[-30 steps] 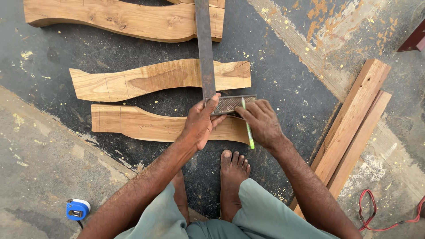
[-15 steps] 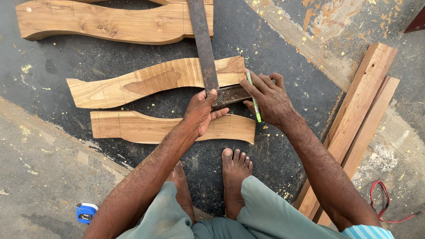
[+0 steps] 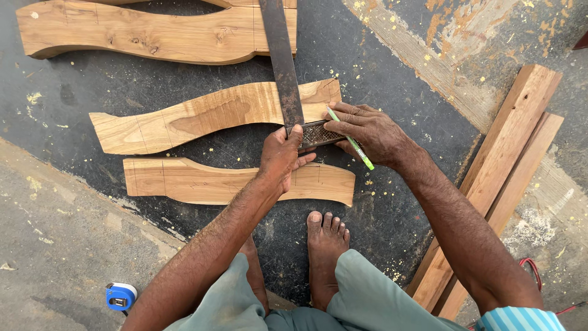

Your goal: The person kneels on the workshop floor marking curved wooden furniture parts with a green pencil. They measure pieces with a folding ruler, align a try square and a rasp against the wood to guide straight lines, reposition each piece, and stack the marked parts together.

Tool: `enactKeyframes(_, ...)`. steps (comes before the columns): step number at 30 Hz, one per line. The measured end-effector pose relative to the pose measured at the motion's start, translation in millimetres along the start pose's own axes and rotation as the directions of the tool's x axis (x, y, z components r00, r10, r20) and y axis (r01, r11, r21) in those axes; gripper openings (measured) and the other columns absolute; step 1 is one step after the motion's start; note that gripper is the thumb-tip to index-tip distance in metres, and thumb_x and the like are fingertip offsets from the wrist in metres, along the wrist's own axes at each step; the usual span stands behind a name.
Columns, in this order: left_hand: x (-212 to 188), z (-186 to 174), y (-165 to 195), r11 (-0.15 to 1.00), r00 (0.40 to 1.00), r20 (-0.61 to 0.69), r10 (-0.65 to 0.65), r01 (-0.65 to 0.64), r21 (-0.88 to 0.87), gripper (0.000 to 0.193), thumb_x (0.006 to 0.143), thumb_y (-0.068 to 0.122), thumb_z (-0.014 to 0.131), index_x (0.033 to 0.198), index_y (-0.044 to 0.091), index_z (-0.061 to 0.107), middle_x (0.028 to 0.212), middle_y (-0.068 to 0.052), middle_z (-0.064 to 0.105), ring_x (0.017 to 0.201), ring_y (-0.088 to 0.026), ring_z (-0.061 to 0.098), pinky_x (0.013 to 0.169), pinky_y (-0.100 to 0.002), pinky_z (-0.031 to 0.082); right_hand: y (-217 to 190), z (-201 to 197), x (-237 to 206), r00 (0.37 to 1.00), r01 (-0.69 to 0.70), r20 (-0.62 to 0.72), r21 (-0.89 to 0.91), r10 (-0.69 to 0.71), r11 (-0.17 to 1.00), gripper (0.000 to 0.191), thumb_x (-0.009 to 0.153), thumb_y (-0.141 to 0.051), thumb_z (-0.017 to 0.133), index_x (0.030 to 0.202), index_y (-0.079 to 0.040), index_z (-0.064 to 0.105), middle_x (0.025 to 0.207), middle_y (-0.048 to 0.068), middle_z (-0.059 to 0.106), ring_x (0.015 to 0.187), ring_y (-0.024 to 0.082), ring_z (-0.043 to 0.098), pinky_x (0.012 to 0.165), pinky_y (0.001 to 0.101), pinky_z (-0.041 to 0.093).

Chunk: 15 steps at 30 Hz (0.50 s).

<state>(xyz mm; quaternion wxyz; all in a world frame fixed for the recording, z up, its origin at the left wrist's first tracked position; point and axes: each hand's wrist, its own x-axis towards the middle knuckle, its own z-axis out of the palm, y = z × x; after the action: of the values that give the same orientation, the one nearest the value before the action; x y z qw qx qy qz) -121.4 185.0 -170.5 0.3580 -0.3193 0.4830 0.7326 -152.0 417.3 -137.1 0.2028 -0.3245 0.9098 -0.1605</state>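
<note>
A blue tape measure (image 3: 120, 296) lies on the grey floor at near left, well apart from the work. Three curved wood pieces lie side by side on the dark floor: the far piece (image 3: 153, 30), the middle piece (image 3: 208, 116) and the near piece (image 3: 202, 181). A try square's long dark blade (image 3: 280, 58) runs from the far edge down across the far and middle pieces.

The step in hand looks like squaring a line across the right end of the middle piece. The left hand (image 3: 280, 160) is closed on the square's stock (image 3: 317, 133), thumb pressed at the blade's base, pinning it against the wood's near edge. The right hand (image 3: 370, 133) has its fingers resting on the stock's right end and pinches a green pencil (image 3: 350, 139), tip toward the wood. A clean line would call for the stock kept tight to the edge. Straight planks (image 3: 508, 165) lie at right.
</note>
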Motion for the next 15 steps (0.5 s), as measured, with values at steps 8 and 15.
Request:
enactKeyframes(8, 3.2, -0.2, 1.0, 0.999, 1.000, 0.017, 0.001, -0.002, 0.044, 0.039, 0.106, 0.035, 0.049, 0.117, 0.001, 0.061, 0.106, -0.013, 0.069, 0.100, -0.020, 0.072, 0.089, -0.039, 0.066, 11.6, 1.0, 4.0, 0.993, 0.081, -0.099, 0.105, -0.071, 0.991, 0.048, 0.084, -0.025, 0.079, 0.131, -0.023, 0.067, 0.148, 0.006, 0.061, 0.137, 0.027, 0.057, 0.115, 0.0478, 0.048)
enactKeyframes(15, 5.1, 2.9, 0.4, 0.998, 0.999, 0.017, 0.028, -0.029, 0.065, 0.038, 0.106, 0.034, 0.048, 0.115, -0.001, 0.062, 0.102, -0.013, 0.070, 0.098, -0.019, 0.073, 0.086, -0.037, 0.066, 15.3, -3.1, 6.9, 0.994, 0.082, -0.086, 0.174, -0.068, 0.981, 0.054, 0.081, -0.023, 0.081, 0.133, -0.024, 0.066, 0.144, 0.000, 0.065, 0.138, 0.026, 0.057, 0.116, 0.0475, 0.048)
